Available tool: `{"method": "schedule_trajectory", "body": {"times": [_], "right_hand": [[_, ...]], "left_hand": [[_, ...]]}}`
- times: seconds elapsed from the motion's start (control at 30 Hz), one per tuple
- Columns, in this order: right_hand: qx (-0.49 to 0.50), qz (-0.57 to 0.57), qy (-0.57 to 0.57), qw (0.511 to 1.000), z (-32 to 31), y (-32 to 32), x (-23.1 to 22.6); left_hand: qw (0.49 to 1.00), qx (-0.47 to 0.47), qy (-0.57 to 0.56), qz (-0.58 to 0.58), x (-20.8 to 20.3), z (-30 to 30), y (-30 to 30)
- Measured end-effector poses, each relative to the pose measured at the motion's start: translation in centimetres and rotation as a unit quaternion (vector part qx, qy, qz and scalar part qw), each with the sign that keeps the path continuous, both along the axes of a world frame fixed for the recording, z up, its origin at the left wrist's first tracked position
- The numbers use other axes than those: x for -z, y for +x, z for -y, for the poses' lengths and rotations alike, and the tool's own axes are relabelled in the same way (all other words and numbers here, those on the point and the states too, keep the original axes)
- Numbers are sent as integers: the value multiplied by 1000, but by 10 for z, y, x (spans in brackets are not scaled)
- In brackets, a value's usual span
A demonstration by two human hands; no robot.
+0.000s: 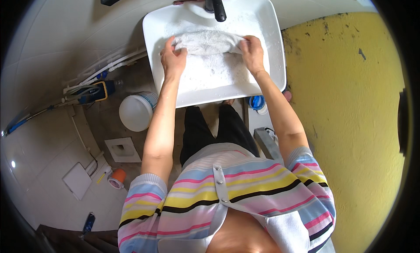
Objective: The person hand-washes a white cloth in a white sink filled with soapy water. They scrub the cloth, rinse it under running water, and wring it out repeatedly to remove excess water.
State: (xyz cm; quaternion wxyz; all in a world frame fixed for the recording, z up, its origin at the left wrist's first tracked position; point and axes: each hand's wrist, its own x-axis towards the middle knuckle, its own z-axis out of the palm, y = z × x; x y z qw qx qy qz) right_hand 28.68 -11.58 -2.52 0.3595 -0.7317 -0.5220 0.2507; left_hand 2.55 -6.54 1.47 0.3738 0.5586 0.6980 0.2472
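Observation:
A wet white cloth [208,42] is stretched sideways between my two hands over the white sink [188,97]. My left hand [173,58] grips its left end, with thumb and fingers closed on the fabric. At the other end my right hand [252,54] holds the cloth, its fingers slightly blurred and curled round the edge. Soapy suds and water lie in the basin beneath. Just beyond the cloth a black faucet [215,7] hangs over the far rim; I cannot tell whether water runs from it.
A white bucket [134,113] stands on the floor left of my legs. Blue-lidded containers [256,102] sit under the sink's right side. The yellow wall [345,100] rises close at right. A squat toilet [123,150] and an orange pot [116,178] are at lower left.

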Motion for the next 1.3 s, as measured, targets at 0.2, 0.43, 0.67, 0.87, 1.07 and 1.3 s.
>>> {"method": "schedule_trajectory", "body": {"times": [0.2, 0.43, 0.67, 0.87, 1.07, 1.3], "right_hand": [[-177, 395, -150, 889, 0, -18, 10], [-270, 443, -260, 815, -6, -9, 30], [-293, 268, -289, 871, -9, 12, 59], [-324, 480, -181, 795, -11, -11, 18], [55, -454, -206, 865, -46, -21, 9], [-176, -438, -127, 872, 9, -68, -119]], "left_hand": [[916, 255, 125, -285, 23, 14, 26], [809, 398, 58, -428, 56, 19, 12], [862, 402, -24, -307, 58, 13, 5], [846, 416, -113, -314, 29, 5, 9], [994, 35, -80, 68, 48, 27, 42], [637, -88, -270, 716, 50, -21, 47]]}}
